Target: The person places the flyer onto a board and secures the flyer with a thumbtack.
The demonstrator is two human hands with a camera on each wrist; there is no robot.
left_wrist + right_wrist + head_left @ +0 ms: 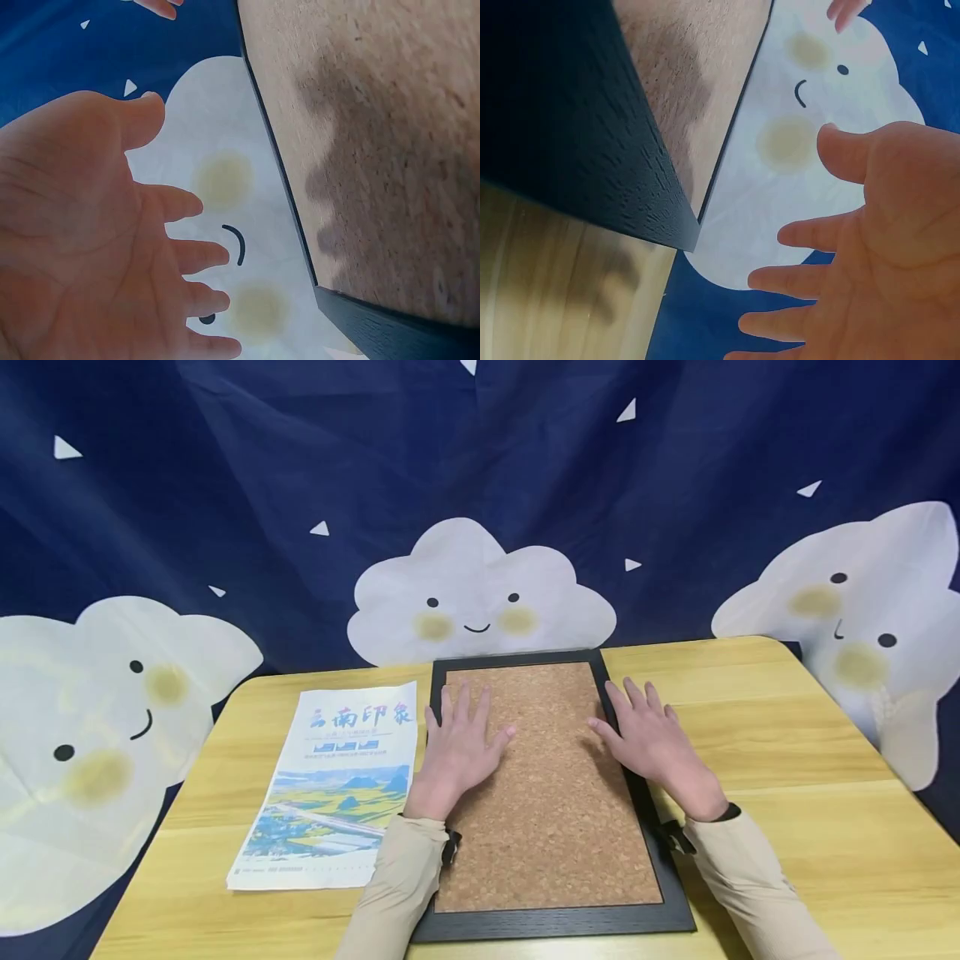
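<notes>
A cork board (555,827) in a black frame (555,922) lies flat on the table, its long sides running away from me. Over its left side my left hand (461,747) is held palm down with the fingers spread. My right hand (652,735) is spread in the same way above the frame's right side. Both wrist views show bare palms, the left hand (90,225) and the right hand (900,232), holding nothing and apart from the board. Shadows of the fingers fall on the cork (405,165).
Left of the frame lies a printed paper sheet (330,793) with a landscape picture and large characters; my left sleeve (397,881) overlaps its lower right corner in the head view. The light wooden table (810,777) extends right. Behind hangs a dark blue cloth (487,460) with smiling clouds.
</notes>
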